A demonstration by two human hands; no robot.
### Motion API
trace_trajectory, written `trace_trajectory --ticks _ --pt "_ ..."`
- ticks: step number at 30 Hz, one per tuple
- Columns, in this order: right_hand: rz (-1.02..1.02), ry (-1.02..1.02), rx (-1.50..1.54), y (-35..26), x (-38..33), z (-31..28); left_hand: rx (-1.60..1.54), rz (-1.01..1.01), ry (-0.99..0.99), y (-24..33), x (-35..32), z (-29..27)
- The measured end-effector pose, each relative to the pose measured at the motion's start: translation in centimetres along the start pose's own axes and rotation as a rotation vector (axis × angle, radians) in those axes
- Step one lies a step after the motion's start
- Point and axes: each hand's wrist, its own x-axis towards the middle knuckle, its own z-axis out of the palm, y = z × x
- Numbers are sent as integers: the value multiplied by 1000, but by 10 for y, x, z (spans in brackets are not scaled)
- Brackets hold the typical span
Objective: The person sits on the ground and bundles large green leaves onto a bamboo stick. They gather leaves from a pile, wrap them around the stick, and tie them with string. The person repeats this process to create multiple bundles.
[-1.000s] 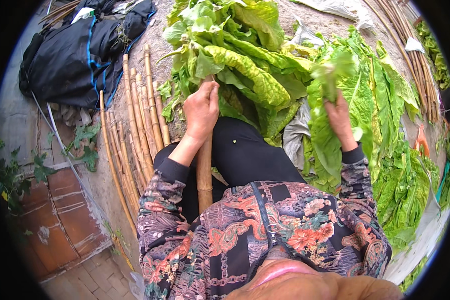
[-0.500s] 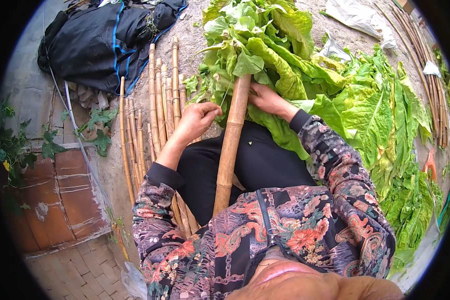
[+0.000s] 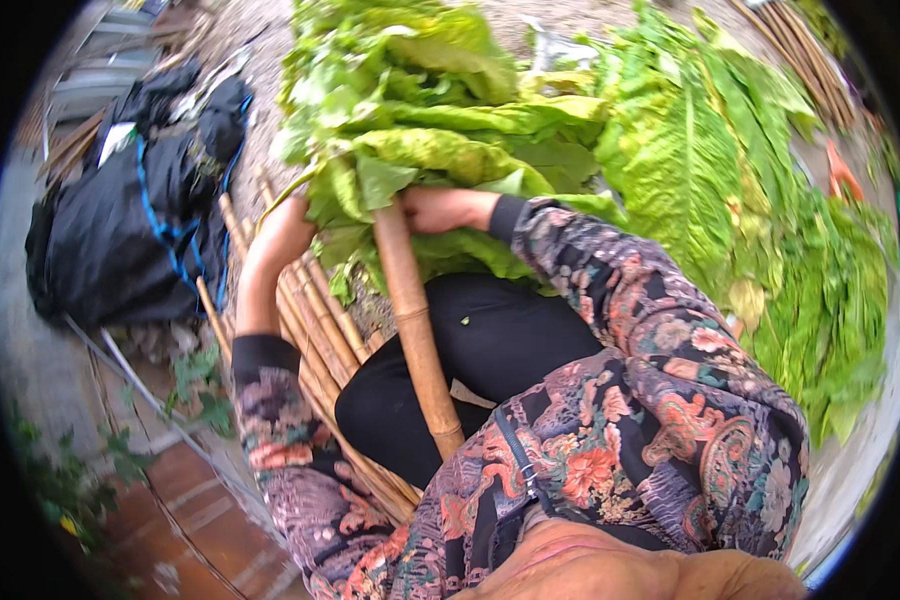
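A thick bamboo pole slants up from my lap, its far end under a heap of broad yellow-green leaves that look like tobacco leaves. My right hand is curled against the pole's right side just below the leaves, which hide its fingertips. Left of the pole, my left hand is raised to the left edge of the heap with its fingers drawn together. Blur and leaf edges keep me from seeing what is in them.
More large leaves lie spread to the right. Several thinner bamboo poles lie beside my left leg. A black sheet bundle with blue cord sits at the far left, and brown poles lie at the upper right.
The view has swung, so the pole and leaves appear further left. My left hand has moved up to the leaves; a thin thread seen at it before no longer shows. My right hand stays by the pole.
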Motion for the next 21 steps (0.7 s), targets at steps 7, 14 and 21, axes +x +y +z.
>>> trace_trajectory --ticks 7,14,21 --pt "66 526 -97 -22 -4 6 -353 -189 305 110 -7 40" --pt "-214 589 -459 -9 -170 -79 -665 -176 578 165 -9 95" --pt "1084 986 -727 101 -477 -94 -46 -444 266 200 -75 79"
